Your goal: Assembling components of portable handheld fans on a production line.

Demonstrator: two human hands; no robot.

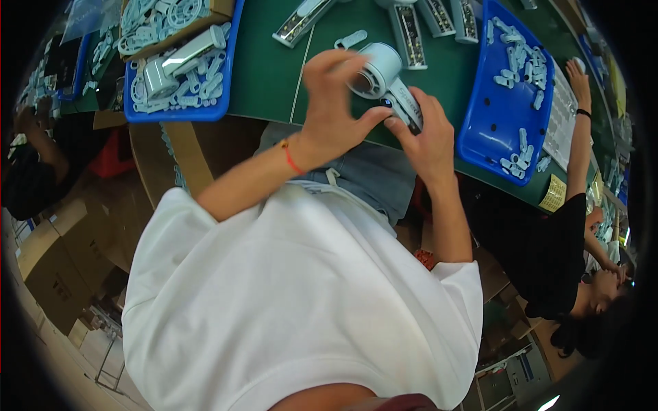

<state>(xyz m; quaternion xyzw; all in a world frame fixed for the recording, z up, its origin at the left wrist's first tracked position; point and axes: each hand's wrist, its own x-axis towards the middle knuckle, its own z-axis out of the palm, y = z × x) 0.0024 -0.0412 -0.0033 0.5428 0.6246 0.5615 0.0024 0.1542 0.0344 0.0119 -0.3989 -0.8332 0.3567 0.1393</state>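
Note:
A pale blue handheld fan (381, 63) with a round head and a short handle is tilted over the table's near edge. My right hand (428, 133) is closed around the lower handle, its thumb by a small dark round button. My left hand (332, 103) is beside the fan's head, smeared by motion. Its thumb stretches to the handle near the button, while its fingers stand apart from the thumb; whether they touch the head is unclear. Just beyond the head lies a loose pale handle cover (351, 39).
Several similar devices with uncovered handles (410, 41) lie across the green table (267, 75). A blue tray (225, 103) of pale parts stands left, a carton on it. Another blue tray (476, 140) holds scattered parts at right. A co-worker's arm (581, 147) reaches over a white sheet.

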